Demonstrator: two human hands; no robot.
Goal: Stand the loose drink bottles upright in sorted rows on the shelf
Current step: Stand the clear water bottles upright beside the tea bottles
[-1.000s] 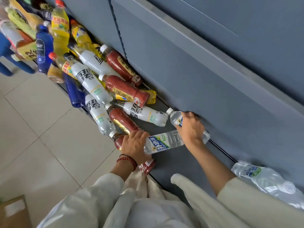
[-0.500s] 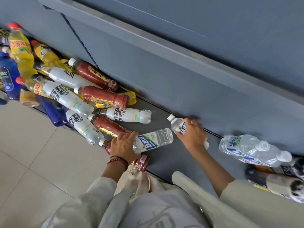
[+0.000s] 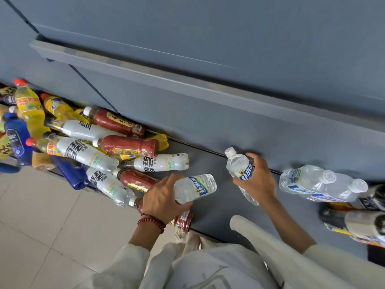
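Ok, both hands are loaded. The left hand [image 3: 164, 197] is wrapped round a clear water bottle [image 3: 195, 187] with a blue-and-green label. That bottle is on its side with its base pointing right, over the dark grey shelf [image 3: 210, 207]. The right hand [image 3: 257, 182] grasps a second clear bottle [image 3: 239, 166] with the same label, its white cap up and tilted toward the back panel [image 3: 208, 126]. I can't tell if its base touches the shelf (the hand covers it). Contents of both look colourless, and I can't read the fill level.

The loose pile on the shelf's left part is all lying down and overlapping:
- red-brown tea bottles [image 3: 129, 144] with white caps and dark red-brown liquid; one more tea bottle [image 3: 184, 220] lies under the left wrist at the shelf's front edge
- white-labelled bottles [image 3: 160, 163] with big black characters and pale contents
- yellow drink bottles [image 3: 29, 105] with red caps and yellow liquid
- blue bottle [image 3: 16, 138] at far left

Right of the right hand, near the back panel, two clear water bottles [image 3: 308, 180] sit touching side by side with their caps toward the camera. I read them as standing. Past them are darker bottles [image 3: 364, 224] at the frame edge, too blurred for me to identify.

There is a bead bracelet [image 3: 152, 222] on the left wrist, and tiled floor [image 3: 41, 226] in front of the shelf.
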